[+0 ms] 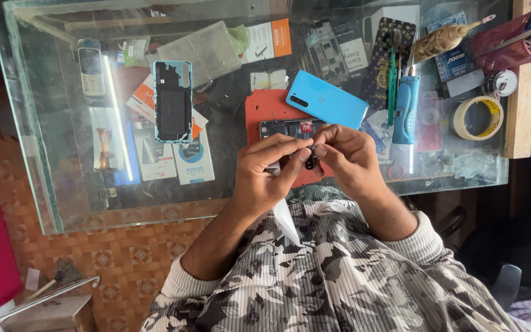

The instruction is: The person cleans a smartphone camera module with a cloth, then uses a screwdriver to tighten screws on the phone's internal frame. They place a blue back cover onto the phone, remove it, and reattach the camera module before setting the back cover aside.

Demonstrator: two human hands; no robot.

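- Left hand [268, 175]: fingers pinched narrow on one side of a small black part [310, 157], held above the work mat.
- Right hand [346, 157]: fingertips closed on the same small black part from the other side; both hands meet over it.
- Small black part: too small to name for certain; it sits between the two thumbs, just above the opened phone [290, 129].
- Opened phone: lies on a red mat [265, 107], internals exposed, partly hidden by the hands.
- Blue back cover [327, 99]: already off, lying face-up just beyond the mat.
- Second phone frame [173, 101]: blue-edged, dark inside, set apart to the left on the glass table [50, 178].
- Blue-handled tool [405, 110]: resting to the right, untouched.
- Tape roll [478, 118]: further right, near the table edge.
- Old keypad phone [91, 67]: far left.
- Progress, as judged: disassembly appears well on, cover removed and a part lifted; reassembly and closing appear left.
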